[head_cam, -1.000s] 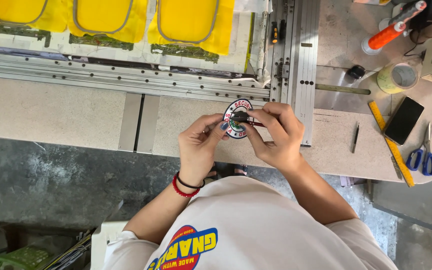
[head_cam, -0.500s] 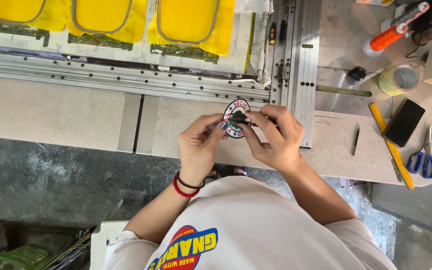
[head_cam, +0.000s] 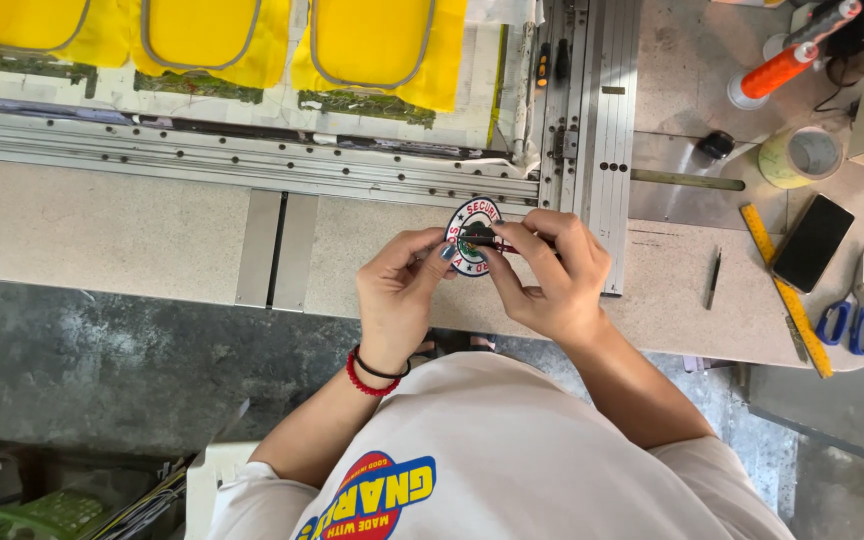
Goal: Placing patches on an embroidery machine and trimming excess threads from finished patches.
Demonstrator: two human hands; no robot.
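Note:
A round embroidered patch (head_cam: 471,228) with a white rim, dark ring and green centre is held over the beige worktable (head_cam: 102,240). My left hand (head_cam: 402,290) pinches its lower left edge between thumb and fingers; a red and a black band circle that wrist. My right hand (head_cam: 550,275) holds a thin dark tool (head_cam: 487,241) whose tip lies across the patch's middle. The patch's right part is hidden behind my right fingers.
Yellow fabric pieces in hoops (head_cam: 372,40) lie on the metal machine frame (head_cam: 592,130) at the back. To the right lie a black phone (head_cam: 813,243), blue scissors (head_cam: 850,318), a yellow ruler (head_cam: 784,288), a tape roll (head_cam: 804,155) and an orange thread spool (head_cam: 774,73).
Both hands and the patch stay in nearly the same spot; my right fingers have shifted slightly over the patch.

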